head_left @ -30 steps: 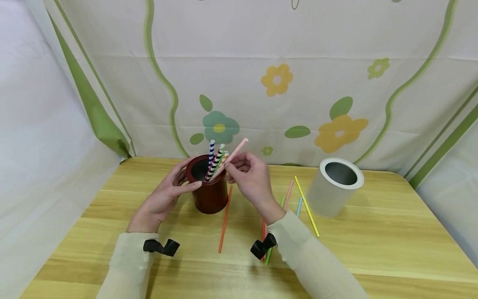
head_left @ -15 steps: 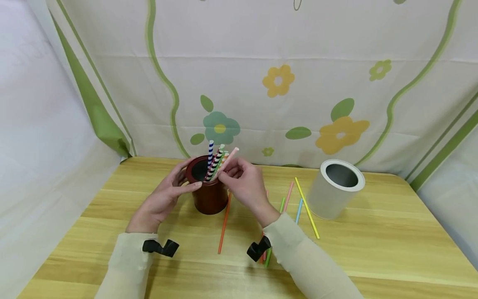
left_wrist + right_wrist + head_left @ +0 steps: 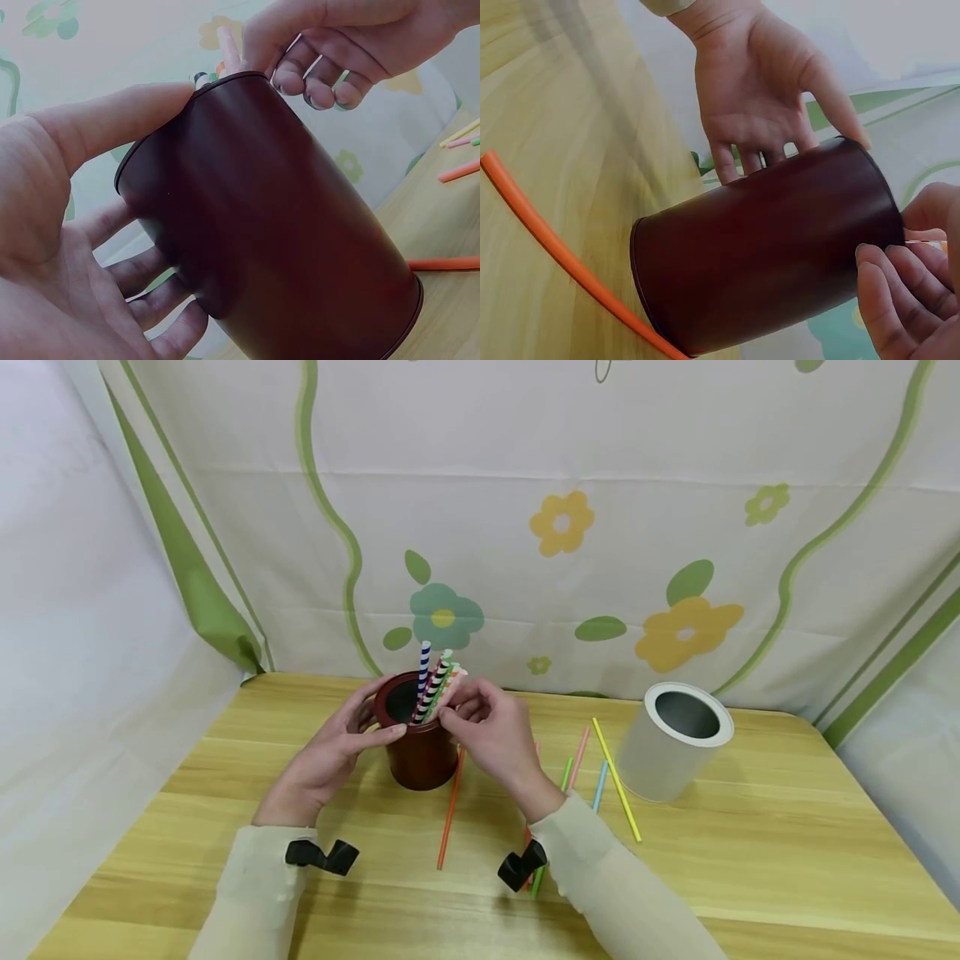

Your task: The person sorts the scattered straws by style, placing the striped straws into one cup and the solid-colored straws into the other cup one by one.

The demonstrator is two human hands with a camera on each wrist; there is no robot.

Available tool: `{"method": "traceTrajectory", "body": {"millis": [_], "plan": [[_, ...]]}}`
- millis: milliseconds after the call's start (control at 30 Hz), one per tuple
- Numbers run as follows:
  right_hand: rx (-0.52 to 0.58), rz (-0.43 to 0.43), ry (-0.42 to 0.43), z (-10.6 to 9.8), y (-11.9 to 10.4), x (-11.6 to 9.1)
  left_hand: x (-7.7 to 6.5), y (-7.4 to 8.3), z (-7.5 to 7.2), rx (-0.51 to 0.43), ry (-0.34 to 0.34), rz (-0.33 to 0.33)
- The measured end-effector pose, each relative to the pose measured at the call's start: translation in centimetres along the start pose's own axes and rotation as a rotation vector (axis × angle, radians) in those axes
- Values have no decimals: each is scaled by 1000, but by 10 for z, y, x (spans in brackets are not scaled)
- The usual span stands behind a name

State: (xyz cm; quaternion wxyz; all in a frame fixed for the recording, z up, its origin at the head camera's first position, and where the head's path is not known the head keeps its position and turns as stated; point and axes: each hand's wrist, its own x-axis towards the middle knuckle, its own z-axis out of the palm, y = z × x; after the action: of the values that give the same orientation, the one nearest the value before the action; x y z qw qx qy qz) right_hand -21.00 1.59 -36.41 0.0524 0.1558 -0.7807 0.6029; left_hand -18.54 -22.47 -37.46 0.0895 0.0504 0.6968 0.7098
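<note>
A dark red canister (image 3: 422,762) stands upright on the wooden table, its round mouth facing up. My left hand (image 3: 327,756) grips it from the left, thumb at the rim and fingers round the far side. Several striped straws lean in its mouth toward the right, among them a blue-and-white straw (image 3: 423,667) and a black-and-white straw (image 3: 431,695). At the right side of the rim, my right hand (image 3: 501,731) pinches a pale pink straw (image 3: 453,683). That straw slants down into the canister; its lower end is hidden. In the left wrist view the pink straw (image 3: 228,46) rises beside the thumb.
An orange straw (image 3: 450,814) lies just in front of the canister. Right of it are more loose straws, including a yellow straw (image 3: 617,781) and a blue straw (image 3: 601,785), partly behind my right forearm. A white can (image 3: 660,760) with a wide opening stands at the right.
My right hand has come down and left with the pink straw, which now sits deeper in the canister. My left hand has stayed on the canister.
</note>
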Motion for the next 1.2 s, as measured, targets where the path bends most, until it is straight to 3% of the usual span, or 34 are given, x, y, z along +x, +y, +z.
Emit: {"method": "traceTrajectory", "body": {"millis": [300, 433, 633, 700, 833, 1033, 1200], "plan": [[-91, -1, 22, -44, 1, -14, -2, 4, 4, -2, -5, -12], [-131, -9, 94, -73, 3, -23, -1, 3, 4, 0, -6, -16], [-247, -105, 246, -126, 0, -37, 0, 1, 3, -7, -5, -17], [-307, -85, 307, -148, -2, -41, 0, 0, 3, -7, -8, -16], [-407, 54, 368, -192, 1, -48, -1, 0, 2, -10, -8, -11], [-507, 208, 274, -241, 27, -53, -2, -1, 1, -22, -5, -4], [-521, 267, 149, -256, 49, -53, -2, 2, 1, 17, 11, 7]]}}
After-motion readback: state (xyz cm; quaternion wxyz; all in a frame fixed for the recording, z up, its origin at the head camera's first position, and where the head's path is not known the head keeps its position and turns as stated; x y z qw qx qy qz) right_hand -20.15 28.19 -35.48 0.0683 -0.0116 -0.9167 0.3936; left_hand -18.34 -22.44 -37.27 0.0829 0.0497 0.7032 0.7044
